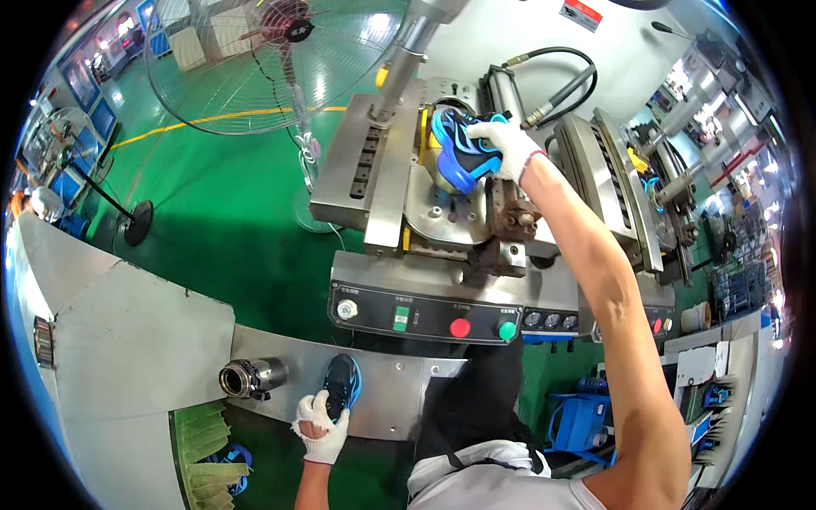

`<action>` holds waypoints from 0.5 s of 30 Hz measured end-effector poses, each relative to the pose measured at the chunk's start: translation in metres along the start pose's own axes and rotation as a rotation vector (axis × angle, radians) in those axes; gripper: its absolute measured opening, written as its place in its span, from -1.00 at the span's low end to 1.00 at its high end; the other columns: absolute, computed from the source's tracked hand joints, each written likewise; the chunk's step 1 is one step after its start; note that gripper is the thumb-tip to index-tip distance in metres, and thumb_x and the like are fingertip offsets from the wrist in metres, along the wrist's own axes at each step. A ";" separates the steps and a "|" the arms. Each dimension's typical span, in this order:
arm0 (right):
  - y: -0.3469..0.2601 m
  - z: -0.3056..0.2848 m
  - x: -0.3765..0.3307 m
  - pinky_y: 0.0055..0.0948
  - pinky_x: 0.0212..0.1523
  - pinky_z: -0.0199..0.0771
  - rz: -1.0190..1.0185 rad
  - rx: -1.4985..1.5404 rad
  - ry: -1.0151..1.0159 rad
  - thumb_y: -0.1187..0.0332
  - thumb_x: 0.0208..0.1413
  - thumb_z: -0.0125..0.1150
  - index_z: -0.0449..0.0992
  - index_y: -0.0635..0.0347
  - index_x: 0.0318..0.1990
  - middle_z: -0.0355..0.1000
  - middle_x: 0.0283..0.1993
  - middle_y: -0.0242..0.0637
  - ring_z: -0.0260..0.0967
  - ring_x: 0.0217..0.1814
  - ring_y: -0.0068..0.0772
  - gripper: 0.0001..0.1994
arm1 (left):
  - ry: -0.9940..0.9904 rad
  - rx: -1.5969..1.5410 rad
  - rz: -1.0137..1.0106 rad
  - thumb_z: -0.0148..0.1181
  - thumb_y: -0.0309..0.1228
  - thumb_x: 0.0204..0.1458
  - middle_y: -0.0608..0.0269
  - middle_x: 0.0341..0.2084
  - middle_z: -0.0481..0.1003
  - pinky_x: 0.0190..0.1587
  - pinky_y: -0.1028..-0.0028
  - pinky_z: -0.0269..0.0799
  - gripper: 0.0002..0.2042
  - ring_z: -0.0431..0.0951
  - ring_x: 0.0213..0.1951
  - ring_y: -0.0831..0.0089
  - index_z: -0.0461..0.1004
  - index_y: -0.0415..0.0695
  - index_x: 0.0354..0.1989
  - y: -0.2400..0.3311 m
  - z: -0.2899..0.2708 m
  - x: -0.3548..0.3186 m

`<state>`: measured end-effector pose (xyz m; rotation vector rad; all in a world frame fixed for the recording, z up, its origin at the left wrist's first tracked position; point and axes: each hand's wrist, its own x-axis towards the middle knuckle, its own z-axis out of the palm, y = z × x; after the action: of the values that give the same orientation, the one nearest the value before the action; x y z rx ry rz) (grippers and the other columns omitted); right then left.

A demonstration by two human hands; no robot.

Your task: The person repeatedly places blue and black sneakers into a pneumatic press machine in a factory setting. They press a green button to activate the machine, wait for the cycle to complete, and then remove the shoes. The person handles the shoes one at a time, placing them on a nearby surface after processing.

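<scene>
On a green-floored factory line, right hand (507,146) fingers grip a blue shoe (461,150); left hand (321,422) grips another shoe (342,387).

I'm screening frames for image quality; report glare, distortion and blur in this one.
Head view: strong fisheye bending with a black rim; ceiling-light glare on the green floor and steel press; right edge overexposed and smeared; right hand on the blue shoe and left hand stay reasonably sharp.

Single head-worn fisheye view, looking steeply down from above the person's chest; facing forward onto a metal press machine (476,212) at arm's length; green floor (229,212) farther off, edges bending toward the rim
</scene>
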<state>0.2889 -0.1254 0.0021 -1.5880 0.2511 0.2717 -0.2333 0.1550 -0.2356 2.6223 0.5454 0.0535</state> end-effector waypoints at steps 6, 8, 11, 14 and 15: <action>0.078 0.035 0.104 -0.22 0.04 0.63 -0.326 -0.956 0.402 0.25 -0.02 0.34 0.69 0.22 -0.02 0.66 -0.05 0.06 0.64 0.05 0.00 -0.60 | -0.010 -0.248 0.167 0.55 -0.46 -0.11 -0.14 0.25 0.34 0.25 0.09 0.45 -0.35 0.44 0.22 -0.12 0.40 -0.23 0.21 -0.020 0.017 -0.002; 0.082 0.063 0.099 -0.18 0.19 0.59 -0.293 -1.084 0.331 0.16 0.05 0.17 0.68 0.25 0.03 0.61 0.09 0.15 0.58 0.21 0.08 -0.53 | -0.034 -0.275 0.114 0.53 -0.47 -0.08 -0.15 0.27 0.33 0.23 0.12 0.48 -0.36 0.46 0.22 -0.13 0.40 -0.25 0.21 -0.024 0.014 -0.010; 0.090 0.043 0.121 -0.12 0.23 0.58 -0.397 -1.208 0.437 0.21 0.02 0.17 0.68 0.25 0.04 0.57 0.20 0.12 0.57 0.22 0.10 -0.54 | -0.061 -0.303 0.109 0.52 -0.47 -0.06 -0.11 0.28 0.34 0.23 0.13 0.50 -0.40 0.48 0.22 -0.10 0.41 -0.23 0.20 -0.020 0.015 -0.004; 0.067 0.052 0.102 -0.15 0.31 0.52 -0.200 -1.034 0.310 0.18 0.04 0.20 0.66 0.26 0.09 0.52 0.27 0.13 0.53 0.28 0.10 -0.50 | -0.078 -0.295 0.059 0.52 -0.47 -0.07 -0.11 0.28 0.36 0.20 0.12 0.52 -0.41 0.51 0.19 -0.09 0.44 -0.20 0.18 -0.010 0.004 0.000; 0.071 0.047 0.096 -0.14 0.27 0.53 -0.286 -1.050 0.367 0.08 0.04 0.27 0.67 0.25 0.09 0.59 0.15 0.12 0.56 0.24 0.08 -0.47 | -0.041 -0.308 0.127 0.52 -0.46 -0.06 -0.11 0.27 0.36 0.20 0.11 0.52 -0.41 0.51 0.19 -0.10 0.42 -0.18 0.19 -0.011 0.010 -0.001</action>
<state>0.3553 -0.0807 -0.0980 -2.6871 0.1575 -0.1608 -0.2373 0.1592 -0.2489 2.3479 0.3264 0.1137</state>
